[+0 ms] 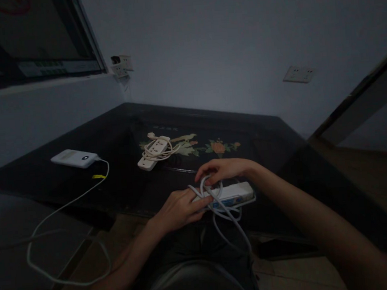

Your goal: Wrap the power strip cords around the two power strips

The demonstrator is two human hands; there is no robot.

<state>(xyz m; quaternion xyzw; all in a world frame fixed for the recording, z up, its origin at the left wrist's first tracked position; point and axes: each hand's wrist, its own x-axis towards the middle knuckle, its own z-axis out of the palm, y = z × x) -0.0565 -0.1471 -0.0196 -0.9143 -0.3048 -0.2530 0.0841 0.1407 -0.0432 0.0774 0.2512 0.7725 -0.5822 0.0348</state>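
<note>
Left hand: while loops of cord partly cover its fingers, it grips the white power strip's left end.
Right hand: bent over the cord beside that grip; whether closed, one cannot tell.
Cord: lower loops fade against dark clothing.
Beige strip: beyond the grip.

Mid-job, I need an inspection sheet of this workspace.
Surface: dark tabletop, floral design.
Job's things: white strip with blue label, its cord looped loosely about it.
Clutter: second strip, cord-wrapped; white device; yellow tag.
Hands: left hand holds the white strip's end; right hand at the cord loops, grip unclear.
Cables: device cable hangs past the near edge.
Surroundings: wall sockets, window.
</note>
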